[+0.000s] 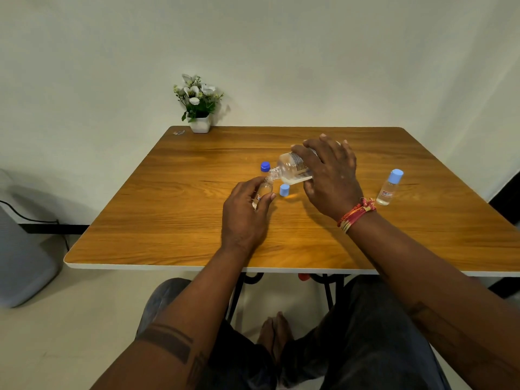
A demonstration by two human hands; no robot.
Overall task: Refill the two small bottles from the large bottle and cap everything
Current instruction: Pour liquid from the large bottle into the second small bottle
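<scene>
The large bottle is gripped by the right hand and held tipped nearly onto its side above the table, its open neck pointing down and to the left. A small amount of clear liquid is seen pooled along its lower side. Its mouth is met by the open mouth of a small bottle, which is clasped between the thumb and fingers of the left hand and held tilted, just left of and below the large bottle's neck. Whether liquid is passing between the two mouths cannot be told.

A dark blue cap is seen on the table just behind the large bottle's neck, and a light blue cap lies just below that neck, between the two hands — neither is touched. A second small bottle stands upright well to the right of the large bottle, closed with a light blue cap of its own and partly filled with clear liquid.

A band of red and yellow threads is worn on the right wrist. At the far left corner of the table, well behind the large bottle, a white pot of flowers is placed against the wall.
</scene>
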